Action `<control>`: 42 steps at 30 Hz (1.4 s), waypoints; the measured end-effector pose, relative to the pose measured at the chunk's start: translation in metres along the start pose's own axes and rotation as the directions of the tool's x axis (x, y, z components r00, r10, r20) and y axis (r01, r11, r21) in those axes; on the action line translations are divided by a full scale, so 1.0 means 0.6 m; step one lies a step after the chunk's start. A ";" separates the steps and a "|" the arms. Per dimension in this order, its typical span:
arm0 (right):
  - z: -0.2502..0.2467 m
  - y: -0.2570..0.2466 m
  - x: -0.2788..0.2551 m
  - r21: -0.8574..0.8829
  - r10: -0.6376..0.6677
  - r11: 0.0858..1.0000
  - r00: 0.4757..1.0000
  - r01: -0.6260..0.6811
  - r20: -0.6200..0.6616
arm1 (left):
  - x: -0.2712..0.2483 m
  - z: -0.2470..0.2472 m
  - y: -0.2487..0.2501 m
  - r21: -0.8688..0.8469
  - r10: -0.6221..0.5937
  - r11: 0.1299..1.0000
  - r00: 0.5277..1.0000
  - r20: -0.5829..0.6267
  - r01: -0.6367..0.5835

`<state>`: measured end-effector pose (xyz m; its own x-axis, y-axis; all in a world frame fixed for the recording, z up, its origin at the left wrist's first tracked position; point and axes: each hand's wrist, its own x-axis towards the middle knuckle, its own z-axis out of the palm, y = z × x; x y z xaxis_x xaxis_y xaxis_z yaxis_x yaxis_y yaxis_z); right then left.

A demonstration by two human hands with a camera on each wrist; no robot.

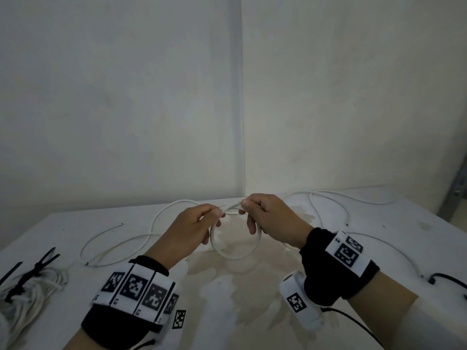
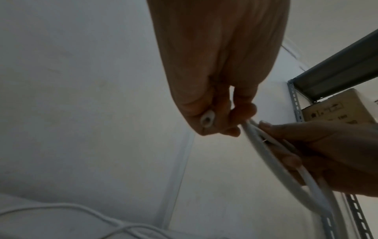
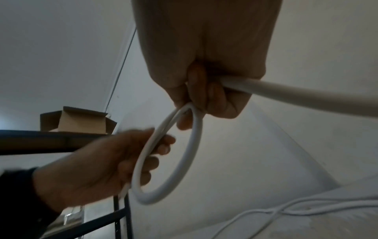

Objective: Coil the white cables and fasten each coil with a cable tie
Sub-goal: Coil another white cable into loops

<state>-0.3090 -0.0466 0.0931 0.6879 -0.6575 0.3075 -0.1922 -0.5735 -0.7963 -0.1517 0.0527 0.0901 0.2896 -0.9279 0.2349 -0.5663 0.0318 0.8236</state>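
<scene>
Two hands [image 1: 228, 221] grip one coil [image 1: 235, 242]

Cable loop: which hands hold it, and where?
Both hands pinch the white cable loop at its top: left hand on the left, right hand on the right.

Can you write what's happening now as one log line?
step: coiling | left hand: holds cable loop | right hand: pinches cable | tie: not yet on

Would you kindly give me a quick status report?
Left hand and right hand both grip the white cable loop above the table. No tie on it yet. Nothing obstructing.
</scene>
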 end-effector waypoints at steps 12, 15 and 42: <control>-0.006 -0.006 0.002 0.136 0.043 0.990 0.999 -0.043 0.003 | 0.007 0.010 0.002 0.057 0.099 0.994 0.980 -0.174 -0.090; -0.004 -0.008 0.001 0.195 0.058 0.979 0.998 -0.057 0.004 | 0.006 0.013 -0.002 0.034 0.091 0.996 0.975 -0.201 -0.086; 0.018 0.009 0.014 -0.133 -0.101 0.989 0.962 0.069 -0.254 | -0.012 0.023 0.000 -0.289 -0.041 0.957 0.986 -0.161 -0.007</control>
<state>-0.2969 -0.0498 0.0860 0.5037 -0.6983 0.5087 -0.2353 -0.6774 -0.6969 -0.1645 0.0542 0.0811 0.4328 -0.8566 0.2809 -0.3210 0.1447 0.9360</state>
